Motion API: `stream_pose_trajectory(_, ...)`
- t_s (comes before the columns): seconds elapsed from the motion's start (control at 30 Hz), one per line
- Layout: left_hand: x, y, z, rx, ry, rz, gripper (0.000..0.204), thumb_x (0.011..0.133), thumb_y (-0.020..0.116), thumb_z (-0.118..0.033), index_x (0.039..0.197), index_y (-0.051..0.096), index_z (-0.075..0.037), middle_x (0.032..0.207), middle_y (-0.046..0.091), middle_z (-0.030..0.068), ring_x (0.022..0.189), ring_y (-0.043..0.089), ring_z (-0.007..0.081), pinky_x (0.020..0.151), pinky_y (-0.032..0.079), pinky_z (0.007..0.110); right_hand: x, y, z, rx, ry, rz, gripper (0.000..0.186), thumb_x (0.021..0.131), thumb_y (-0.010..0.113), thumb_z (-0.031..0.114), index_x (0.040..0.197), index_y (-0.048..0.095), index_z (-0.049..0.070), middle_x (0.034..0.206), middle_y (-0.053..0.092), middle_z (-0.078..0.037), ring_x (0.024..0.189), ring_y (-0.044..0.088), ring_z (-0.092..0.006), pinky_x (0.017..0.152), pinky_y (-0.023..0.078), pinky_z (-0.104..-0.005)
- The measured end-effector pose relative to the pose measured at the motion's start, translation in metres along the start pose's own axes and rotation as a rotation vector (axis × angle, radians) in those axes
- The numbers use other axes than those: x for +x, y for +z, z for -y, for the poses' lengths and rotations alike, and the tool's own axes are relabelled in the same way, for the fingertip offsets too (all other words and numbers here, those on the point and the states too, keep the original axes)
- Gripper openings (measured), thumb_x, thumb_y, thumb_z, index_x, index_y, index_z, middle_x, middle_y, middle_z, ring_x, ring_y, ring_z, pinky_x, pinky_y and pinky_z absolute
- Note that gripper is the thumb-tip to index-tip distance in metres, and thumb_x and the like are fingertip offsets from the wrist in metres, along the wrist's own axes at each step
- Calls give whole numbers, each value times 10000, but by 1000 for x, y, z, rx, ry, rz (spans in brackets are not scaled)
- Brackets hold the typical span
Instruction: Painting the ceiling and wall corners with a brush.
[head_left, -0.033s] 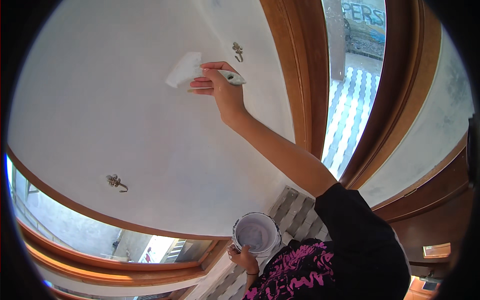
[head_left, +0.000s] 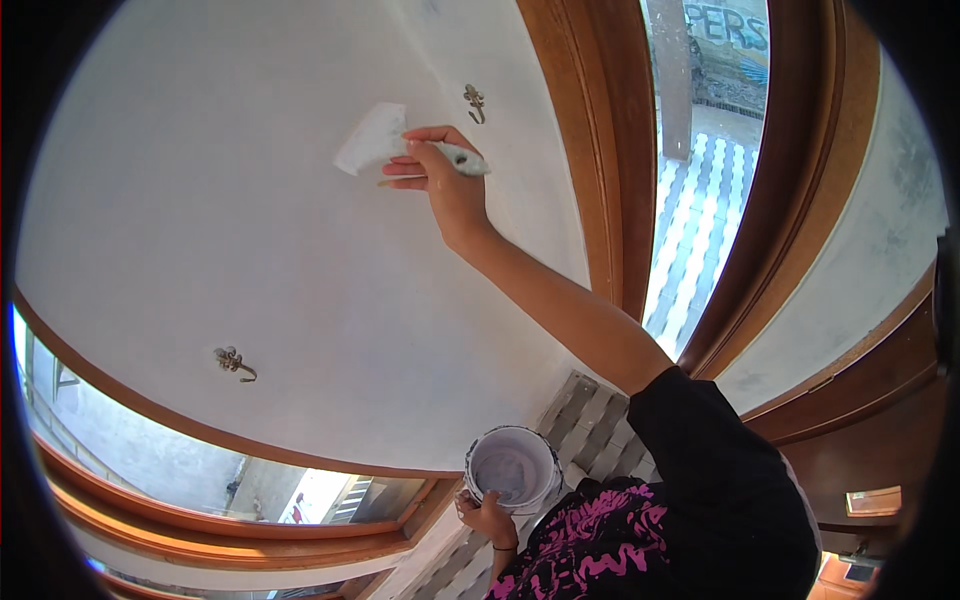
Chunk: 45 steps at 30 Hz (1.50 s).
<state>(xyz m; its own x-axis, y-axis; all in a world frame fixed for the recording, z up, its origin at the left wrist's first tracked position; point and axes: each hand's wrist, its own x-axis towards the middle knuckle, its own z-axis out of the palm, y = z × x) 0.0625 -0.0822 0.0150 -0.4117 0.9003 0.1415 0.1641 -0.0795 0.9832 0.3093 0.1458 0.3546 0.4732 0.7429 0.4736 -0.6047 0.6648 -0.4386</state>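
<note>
My right hand [head_left: 447, 185] is raised against a white wall [head_left: 300, 230]. It grips a wide flat paintbrush [head_left: 374, 140] by its pale, paint-spotted handle, whose end has a hole and sticks out past the thumb. The white bristles lie at the wall's surface, pointing up and left. Low in front of my body, my left hand [head_left: 486, 516] clasps the near side of a small bucket [head_left: 527, 447], thumb over the rim. Greyish-white paint [head_left: 503, 474] shows inside, and dark smears mark the bucket's rim. The fingers on its outer side are partly hidden.
One ornate metal hook [head_left: 475, 103] sticks out of the wall just right of the brush; another hook [head_left: 234, 364] is lower left. A brown wooden frame [head_left: 597, 170] borders the wall at right. A wood-framed window [head_left: 260, 530] runs along the lower left. Patterned tiles [head_left: 590, 430] cover the floor.
</note>
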Motion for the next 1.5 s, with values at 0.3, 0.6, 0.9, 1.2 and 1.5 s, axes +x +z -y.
stream_pose_trajectory(0.3,-41,-33,-13,-73,-44,-77,281,588,593,26,757,376,-26,785,367,23,750,403,165,693,357,286,-107,-169,-108,-217,357,-416,115,888,585,107,980,593,37,837,631,-128,695,666,-212,635,597,-344)
stream_pose_trajectory(0.6,-77,-59,-17,195,29,40,264,629,616,-28,788,406,-28,782,377,24,746,405,148,683,376,281,-254,-227,-9,-301,745,-362,148,899,594,153,999,618,47,836,654,-119,691,680,-205,633,594,-336)
stream_pose_trajectory(0.9,-81,-11,-19,105,101,150,356,647,626,-11,975,503,55,932,509,89,902,509,197,850,427,324,-324,-203,165,-331,740,-206,212,906,556,117,1045,601,-37,856,662,-128,768,688,-214,716,574,-321)
stream_pose_trajectory(1.2,-126,28,-17,197,283,217,432,671,691,-22,1036,491,95,1028,468,129,975,505,229,853,437,324,-380,-187,183,-489,894,-110,194,905,586,108,1038,627,-28,836,669,-77,781,661,-128,701,533,-250)
stream_pose_trajectory(1.5,-149,46,2,219,484,307,480,704,691,-38,1095,438,75,1076,439,132,975,499,226,831,455,316,-394,-208,132,-1074,663,6,196,831,659,126,954,661,-27,850,686,-132,809,674,-192,731,510,-301)
